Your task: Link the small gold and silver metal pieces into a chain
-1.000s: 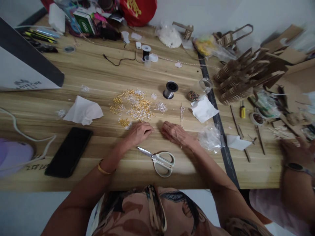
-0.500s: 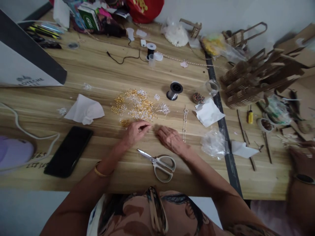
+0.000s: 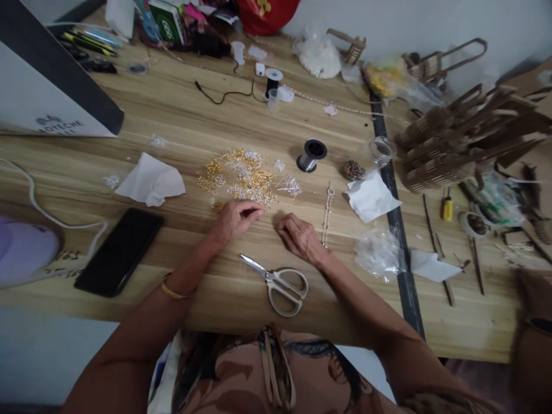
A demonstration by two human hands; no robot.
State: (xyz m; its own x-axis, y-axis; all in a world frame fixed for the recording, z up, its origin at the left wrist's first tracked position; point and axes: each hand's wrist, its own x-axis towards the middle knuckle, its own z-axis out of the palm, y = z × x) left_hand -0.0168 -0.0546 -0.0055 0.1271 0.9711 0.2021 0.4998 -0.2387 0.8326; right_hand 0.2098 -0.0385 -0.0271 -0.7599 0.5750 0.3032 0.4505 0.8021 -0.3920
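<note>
My left hand (image 3: 235, 221) rests at the near edge of a heap of small gold and silver beads (image 3: 252, 178), thumb and forefinger pinched together. Whatever is between those fingertips is too small to make out. A short gap away, my right hand (image 3: 301, 237) lies on the table with its fingers curled under, hiding anything in them. Just right of it is a thin beaded chain (image 3: 328, 215). Silver pins (image 3: 290, 185) lie beyond the gap between my hands. Scissors with pale handles (image 3: 278, 284) lie nearer to me, blades slightly apart.
A spool of silvery wire (image 3: 311, 155) stands behind the pins. White paper (image 3: 372, 196) and a clear plastic bag (image 3: 379, 253) lie to the right. On the left are a black phone (image 3: 119, 253) and crumpled tissue (image 3: 150, 179). Another person's arm (image 3: 532, 333) shows at far right.
The camera view has shifted slightly. The gap between my two hands is a little wider, with the fingers still curled and pinched. The scissors and beads appear unmoved on the table.
</note>
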